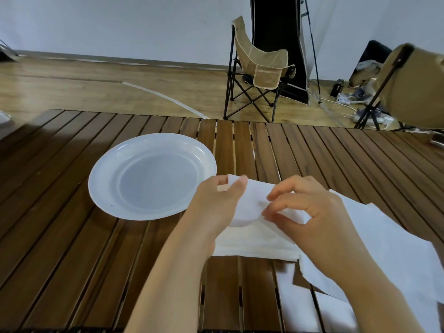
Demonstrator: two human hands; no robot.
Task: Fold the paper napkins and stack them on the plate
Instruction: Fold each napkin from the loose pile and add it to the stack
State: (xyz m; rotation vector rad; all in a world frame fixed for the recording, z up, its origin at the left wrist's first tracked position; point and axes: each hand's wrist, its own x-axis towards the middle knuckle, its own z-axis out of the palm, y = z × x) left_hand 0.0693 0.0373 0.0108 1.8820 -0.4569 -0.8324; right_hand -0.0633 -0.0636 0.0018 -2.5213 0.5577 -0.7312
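Napkin [254, 203] — long axis left-right

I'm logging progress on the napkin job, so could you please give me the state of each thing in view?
Plate: upright on the table, nothing in it.
Napkin: partly folded, held by both hands.
Other napkins: lying unfolded on the table.
Left hand: pinching the napkin's far edge.
Right hand: pinching the napkin's near fold.
Folding chair: unfolded, unoccupied.
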